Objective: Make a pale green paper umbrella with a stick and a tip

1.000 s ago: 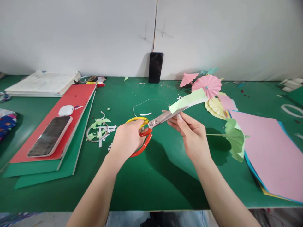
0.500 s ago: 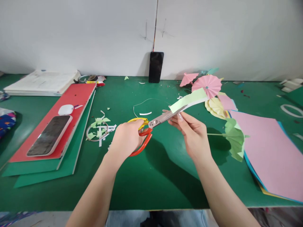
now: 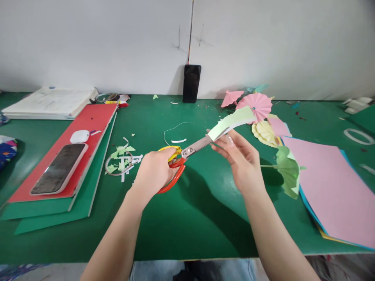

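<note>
My left hand (image 3: 155, 169) is closed around the red and yellow handles of a pair of scissors (image 3: 193, 148). The blades point up and to the right, nearly together, and their far ends meet a light green paper strip (image 3: 234, 120). My right hand (image 3: 241, 160) pinches the strip from below, close to the blade tips, with the fingers partly hidden behind the paper. The strip curves away to the upper right, over a pink paper umbrella (image 3: 255, 106). Right of my right hand, a green paper umbrella (image 3: 287, 171) lies on its side.
Paper scraps and a ring (image 3: 120, 163) lie left of the scissors. A phone (image 3: 60, 168) rests on a red folder (image 3: 96, 117) at left. A black phone (image 3: 191, 84) leans on the wall. Pink sheets (image 3: 336, 187) are stacked at right, beside a yellow paper umbrella (image 3: 265, 133).
My right hand has shifted slightly right, with its fingers further along the strip. The strip bends more now. The scissors stay in my left hand, and the whole view has drifted a little.
</note>
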The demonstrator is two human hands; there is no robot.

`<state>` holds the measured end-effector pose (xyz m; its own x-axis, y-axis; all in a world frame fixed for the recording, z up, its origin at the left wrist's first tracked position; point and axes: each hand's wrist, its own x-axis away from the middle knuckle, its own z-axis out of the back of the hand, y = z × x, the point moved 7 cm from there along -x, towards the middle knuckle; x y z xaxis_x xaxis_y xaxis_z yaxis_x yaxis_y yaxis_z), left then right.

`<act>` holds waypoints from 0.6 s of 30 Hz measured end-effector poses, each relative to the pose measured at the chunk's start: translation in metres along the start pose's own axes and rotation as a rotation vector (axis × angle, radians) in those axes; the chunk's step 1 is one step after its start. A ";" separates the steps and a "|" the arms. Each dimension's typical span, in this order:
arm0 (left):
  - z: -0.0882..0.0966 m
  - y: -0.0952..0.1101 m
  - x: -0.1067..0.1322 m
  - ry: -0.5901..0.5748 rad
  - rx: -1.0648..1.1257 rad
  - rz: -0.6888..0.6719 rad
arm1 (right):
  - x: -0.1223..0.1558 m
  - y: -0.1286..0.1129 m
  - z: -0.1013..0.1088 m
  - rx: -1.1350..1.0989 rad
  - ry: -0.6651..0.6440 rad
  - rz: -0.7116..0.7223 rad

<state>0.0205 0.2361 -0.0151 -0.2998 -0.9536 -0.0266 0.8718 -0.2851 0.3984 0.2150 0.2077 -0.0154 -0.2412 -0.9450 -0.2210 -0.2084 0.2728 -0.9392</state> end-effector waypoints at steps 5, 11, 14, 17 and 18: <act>-0.001 0.001 0.000 -0.042 0.052 0.001 | -0.002 -0.007 0.012 0.076 0.101 0.100; -0.004 -0.002 0.001 -0.116 0.110 0.018 | -0.003 -0.008 0.016 0.097 0.164 0.147; -0.006 -0.005 0.001 -0.142 0.123 0.038 | -0.004 -0.007 0.017 0.108 0.156 0.136; -0.005 -0.005 0.002 -0.133 0.117 0.029 | -0.004 -0.006 0.017 0.139 0.156 0.126; -0.005 -0.004 0.001 -0.126 0.110 0.023 | -0.004 -0.006 0.018 0.151 0.159 0.122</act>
<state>0.0183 0.2356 -0.0210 -0.3327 -0.9381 0.0966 0.8332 -0.2444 0.4960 0.2339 0.2067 -0.0136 -0.4047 -0.8630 -0.3025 -0.0277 0.3422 -0.9392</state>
